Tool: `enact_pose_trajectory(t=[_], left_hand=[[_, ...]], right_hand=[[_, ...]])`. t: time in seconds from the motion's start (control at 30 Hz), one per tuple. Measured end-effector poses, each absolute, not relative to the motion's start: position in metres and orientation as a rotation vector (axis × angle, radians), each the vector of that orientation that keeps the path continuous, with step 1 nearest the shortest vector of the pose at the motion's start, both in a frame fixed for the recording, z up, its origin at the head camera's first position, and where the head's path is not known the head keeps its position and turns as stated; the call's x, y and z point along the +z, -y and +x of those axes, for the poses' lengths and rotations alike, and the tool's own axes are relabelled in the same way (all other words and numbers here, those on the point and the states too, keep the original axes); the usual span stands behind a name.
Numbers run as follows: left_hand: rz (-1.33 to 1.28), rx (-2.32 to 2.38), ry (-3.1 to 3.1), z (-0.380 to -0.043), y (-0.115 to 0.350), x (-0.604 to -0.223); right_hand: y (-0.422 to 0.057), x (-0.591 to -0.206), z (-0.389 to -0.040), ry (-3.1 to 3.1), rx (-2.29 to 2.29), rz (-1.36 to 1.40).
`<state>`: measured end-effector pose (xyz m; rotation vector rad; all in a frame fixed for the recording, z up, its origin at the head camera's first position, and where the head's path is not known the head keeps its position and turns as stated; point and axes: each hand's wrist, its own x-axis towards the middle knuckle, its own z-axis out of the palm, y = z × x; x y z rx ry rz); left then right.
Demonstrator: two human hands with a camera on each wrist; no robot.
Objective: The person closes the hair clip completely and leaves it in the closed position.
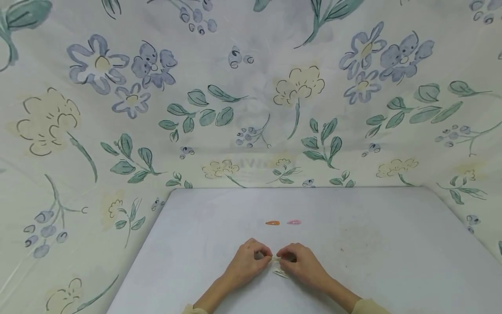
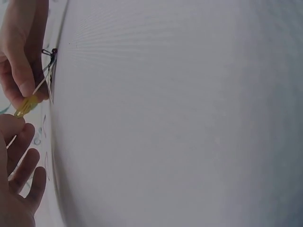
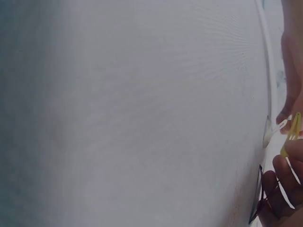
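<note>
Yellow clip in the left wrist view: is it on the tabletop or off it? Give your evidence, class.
Off it: the yellow clip is held up in the fingers, above the tabletop.

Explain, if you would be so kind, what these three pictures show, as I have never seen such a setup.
There is no machine here: a person's bare left hand and right hand do the work. The wide picture comes from a camera on the head; the other two come from one on each wrist, so the table looks turned sideways. On the white table lie an orange hair clip and a pink hair clip, with something pale near the hands. The right hand pinches a yellow clip; the left hand is at its end, though its grip is hard to judge.
</note>
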<state>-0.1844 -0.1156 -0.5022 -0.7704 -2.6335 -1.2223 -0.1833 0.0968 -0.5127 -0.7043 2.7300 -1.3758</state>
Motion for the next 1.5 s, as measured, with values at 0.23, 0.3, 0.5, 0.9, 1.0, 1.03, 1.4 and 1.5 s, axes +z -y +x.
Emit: enact_pose_trajectory(t=[0.23,0.3,0.5,0.9,1.0,1.03,1.4,1.5], left_hand=[[-0.787,-1.213,2.623,-0.186,0.114,-0.499],[-0.792,-1.217,2.612,-0.187,0.113,-0.498],[-0.795,-1.233,2.562,-0.192,0.112,-0.494],[-0.781,-1.22,2.525,-0.202,0.106,-0.476],[-0.777,-1.222,2.517,-0.204,0.105,-0.471],[-0.774,-1.223,2.515,-0.205,0.105,-0.47],[-0.689,-1.311,2.522,-0.208,0.099,-0.467],[-0.67,-1.344,2.506,-0.21,0.096,-0.467]], right_hand=[[-0.095,-0.51,-0.186,-2.686,-1.394,-0.648],[-0.095,-0.508,-0.187,-2.685,-1.397,-0.639],[-0.096,-0.503,-0.191,-2.673,-1.464,-0.62],[-0.104,-0.482,-0.198,-2.554,-1.607,-0.523],[-0.105,-0.478,-0.2,-2.576,-1.596,-0.536],[-0.105,-0.477,-0.201,-2.575,-1.599,-0.53],[-0.1,-0.471,-0.201,-2.586,-1.703,-0.411],[-0.097,-0.471,-0.2,-2.634,-1.715,-0.388]])
